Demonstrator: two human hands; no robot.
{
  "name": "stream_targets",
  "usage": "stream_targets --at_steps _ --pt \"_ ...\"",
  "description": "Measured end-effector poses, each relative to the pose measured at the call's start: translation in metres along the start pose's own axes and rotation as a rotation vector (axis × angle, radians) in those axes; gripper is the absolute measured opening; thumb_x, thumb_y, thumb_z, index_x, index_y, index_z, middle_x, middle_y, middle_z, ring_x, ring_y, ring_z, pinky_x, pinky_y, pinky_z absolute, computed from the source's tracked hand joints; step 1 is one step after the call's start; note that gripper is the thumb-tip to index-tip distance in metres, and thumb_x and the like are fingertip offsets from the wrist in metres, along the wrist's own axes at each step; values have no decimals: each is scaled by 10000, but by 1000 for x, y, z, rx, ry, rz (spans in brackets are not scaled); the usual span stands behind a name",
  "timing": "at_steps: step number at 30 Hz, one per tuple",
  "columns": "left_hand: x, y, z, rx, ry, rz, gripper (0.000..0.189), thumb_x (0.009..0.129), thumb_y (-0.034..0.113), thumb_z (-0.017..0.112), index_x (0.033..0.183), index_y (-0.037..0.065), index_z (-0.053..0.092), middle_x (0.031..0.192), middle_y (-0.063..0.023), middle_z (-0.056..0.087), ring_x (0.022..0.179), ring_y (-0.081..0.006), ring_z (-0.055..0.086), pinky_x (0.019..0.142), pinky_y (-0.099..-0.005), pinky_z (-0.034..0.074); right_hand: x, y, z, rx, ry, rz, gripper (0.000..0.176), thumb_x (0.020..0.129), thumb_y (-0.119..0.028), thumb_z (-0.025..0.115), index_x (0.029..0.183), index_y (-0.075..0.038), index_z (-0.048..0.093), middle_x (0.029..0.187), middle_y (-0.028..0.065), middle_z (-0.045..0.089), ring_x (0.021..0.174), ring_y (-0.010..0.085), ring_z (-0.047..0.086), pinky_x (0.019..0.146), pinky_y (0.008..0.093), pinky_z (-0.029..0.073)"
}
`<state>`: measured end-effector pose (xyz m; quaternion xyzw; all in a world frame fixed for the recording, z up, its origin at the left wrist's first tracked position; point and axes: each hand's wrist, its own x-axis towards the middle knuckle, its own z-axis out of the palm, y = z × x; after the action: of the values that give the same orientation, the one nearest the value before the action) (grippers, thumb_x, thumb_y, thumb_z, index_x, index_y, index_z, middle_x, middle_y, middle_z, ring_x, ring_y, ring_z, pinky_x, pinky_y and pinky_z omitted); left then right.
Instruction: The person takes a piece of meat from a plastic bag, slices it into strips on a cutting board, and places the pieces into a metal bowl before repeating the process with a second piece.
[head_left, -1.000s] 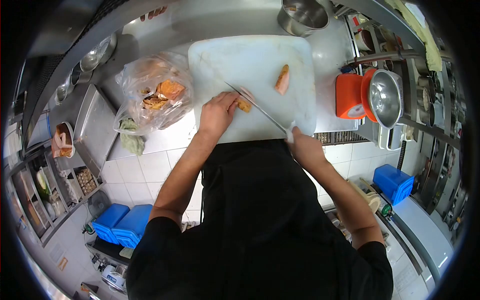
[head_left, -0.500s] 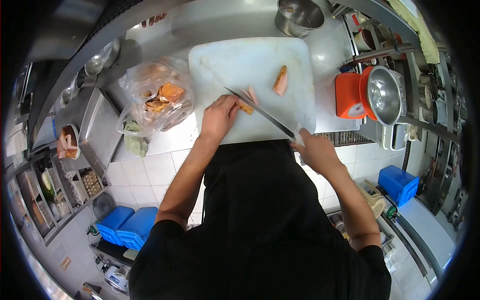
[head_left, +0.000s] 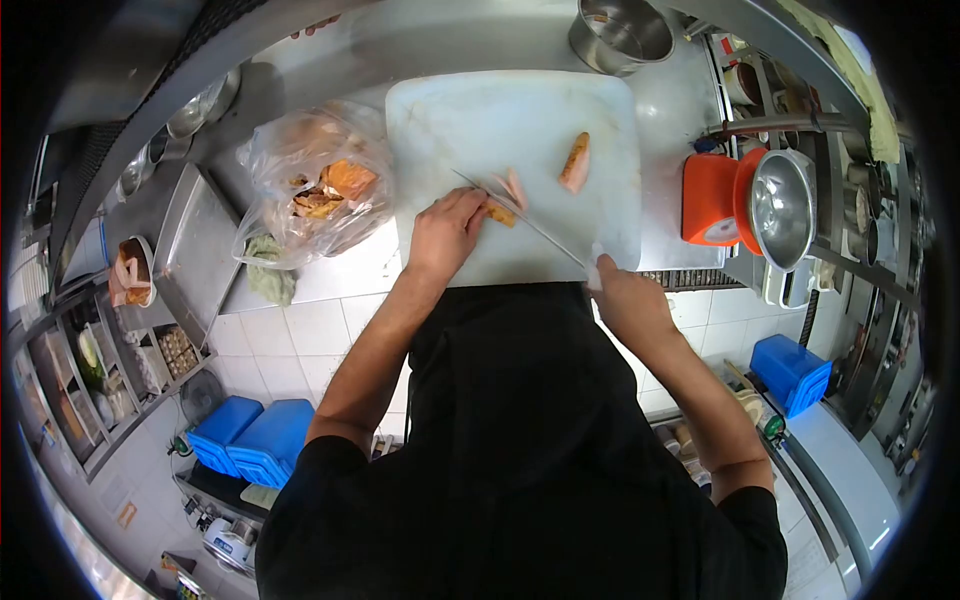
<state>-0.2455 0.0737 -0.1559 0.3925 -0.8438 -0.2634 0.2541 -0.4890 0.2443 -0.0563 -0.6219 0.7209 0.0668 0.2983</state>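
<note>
On the white cutting board (head_left: pixel 430 110), my left hand (head_left: pixel 447 232) is closed on a small piece of browned meat (head_left: pixel 499 213), fingertips curled beside the blade. My right hand (head_left: pixel 630 300) grips the white handle of a long knife (head_left: pixel 545 235), its tip pointing up and left. The blade lies across the meat piece, edge down. Just beyond the blade are thin pale slices (head_left: pixel 513 187). A larger piece of meat (head_left: pixel 575 163) with a browned side lies apart at the board's right.
A clear plastic bag (head_left: pixel 340 235) of browned meat pieces sits left of the board, near a green cloth (head_left: pixel 270 275). Behind right stands a metal pot (head_left: pixel 621 45). An orange scale (head_left: pixel 708 200) with a steel bowl (head_left: pixel 783 210) is at the right. Another person's fingers (head_left: pixel 316 27) show at the top.
The knife blade has turned more upright, and another slice edge shows beyond it. The view has shifted slightly, moving the board and scale right. Both hands keep their holds.
</note>
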Motion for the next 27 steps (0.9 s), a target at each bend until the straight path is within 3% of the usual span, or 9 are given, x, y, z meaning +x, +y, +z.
stream_targets --at_steps 5,12,18,27 --pt "0 -4 2 -17 15 6 203 891 69 779 1084 77 716 1080 -89 762 929 -314 744 790 -406 612 44 2 48 34 19 16 385 1036 -351 629 1169 -1 537 837 229 729 816 433 734 725 563 570" --pt "-3 -2 3 -2 -6 -11 223 882 78 785 1092 85 711 1074 -86 760 933 -310 744 795 -406 612 71 -17 21 74 1 -10 417 1026 -361 649 1240 -10 574 906 214 748 857 422 741 781 549 576" --pt "-4 -3 0 -32 -3 -25 234 887 83 788 1104 73 702 1067 -93 757 926 -313 745 791 -404 612 30 -17 -21 130 -8 25 430 1017 -383 671 1205 -5 588 861 243 728 863 456 720 777 560 558" --pt "-5 -3 0 -27 3 -14 199 890 73 785 1073 67 707 1075 -95 755 935 -310 738 800 -405 608 -3 10 -20 47 -35 1 434 1004 -398 699 1142 -6 574 765 251 702 772 473 710 706 564 557"
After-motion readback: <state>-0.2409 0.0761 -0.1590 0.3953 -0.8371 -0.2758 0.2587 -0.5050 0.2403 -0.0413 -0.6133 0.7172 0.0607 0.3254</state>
